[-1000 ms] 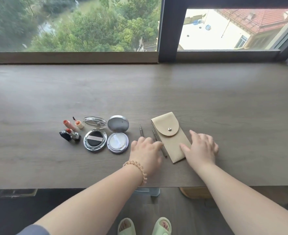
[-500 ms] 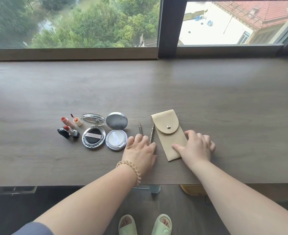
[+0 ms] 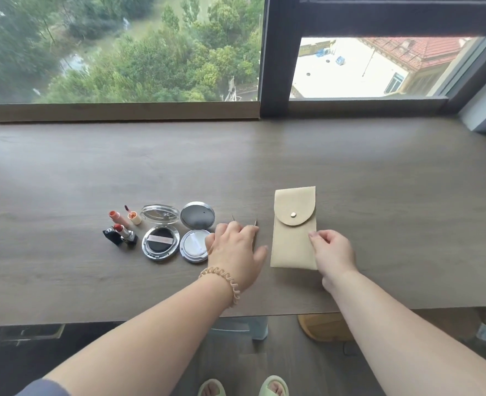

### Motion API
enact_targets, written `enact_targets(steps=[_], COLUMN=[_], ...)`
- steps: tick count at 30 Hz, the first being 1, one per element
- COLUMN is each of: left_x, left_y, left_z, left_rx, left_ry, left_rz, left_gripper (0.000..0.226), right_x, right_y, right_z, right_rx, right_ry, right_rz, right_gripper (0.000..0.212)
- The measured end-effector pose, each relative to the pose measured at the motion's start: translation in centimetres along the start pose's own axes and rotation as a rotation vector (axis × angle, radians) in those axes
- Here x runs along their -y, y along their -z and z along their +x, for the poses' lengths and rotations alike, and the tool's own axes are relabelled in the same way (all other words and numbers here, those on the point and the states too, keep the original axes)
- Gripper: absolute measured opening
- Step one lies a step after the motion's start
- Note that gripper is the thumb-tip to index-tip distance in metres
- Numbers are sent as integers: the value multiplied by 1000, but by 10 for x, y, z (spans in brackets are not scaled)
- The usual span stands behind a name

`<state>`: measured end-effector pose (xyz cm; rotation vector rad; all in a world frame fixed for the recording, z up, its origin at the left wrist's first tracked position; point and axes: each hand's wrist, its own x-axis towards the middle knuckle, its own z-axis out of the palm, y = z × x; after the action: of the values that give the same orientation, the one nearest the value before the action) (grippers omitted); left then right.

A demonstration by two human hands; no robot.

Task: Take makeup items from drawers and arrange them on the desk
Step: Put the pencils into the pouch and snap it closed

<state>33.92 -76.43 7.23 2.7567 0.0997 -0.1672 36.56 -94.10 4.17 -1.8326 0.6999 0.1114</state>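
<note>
Pouch (image 3: 292,244), beige, flap snapped, flat on desk (image 3: 379,172) near front edge. Wide bare desktop behind and to the right, up to window sill (image 3: 121,111). Leftward: thin metal tools (image 3: 255,222), open compacts (image 3: 160,242), lipsticks (image 3: 121,234). Left hand (image 3: 234,247) spread loosely over tools, gripping nothing. Right hand (image 3: 332,252) pinching Pouch's right edge.

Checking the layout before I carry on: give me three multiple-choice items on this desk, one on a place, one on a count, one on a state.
1. The beige pouch lies where, relative to the round compacts? A left B right C on top
2. How many compacts lie open? A one B two C four
3. The pouch flap is: A snapped shut B folded open C missing
B, it lies right of both; B, two lids are swung back; A, the snap pins the flap down.
</note>
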Motion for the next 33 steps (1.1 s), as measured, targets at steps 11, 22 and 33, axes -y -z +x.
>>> enact_targets(steps=[11,22,33], left_x=[-36,-22,-5], left_y=[65,98,110], left_z=[-6,-22,-36], left_rx=[395,480,590], left_ry=[217,-75,-150], left_rz=[-1285,-1198,-1272], left_gripper=[27,29,28], right_x=[47,99,119], right_y=[29,50,44], right_z=[-65,-99,-111], right_rx=[287,-125,-353], right_ry=[141,1029,1336], right_rz=[323,-771,-622], right_gripper=[15,70,29])
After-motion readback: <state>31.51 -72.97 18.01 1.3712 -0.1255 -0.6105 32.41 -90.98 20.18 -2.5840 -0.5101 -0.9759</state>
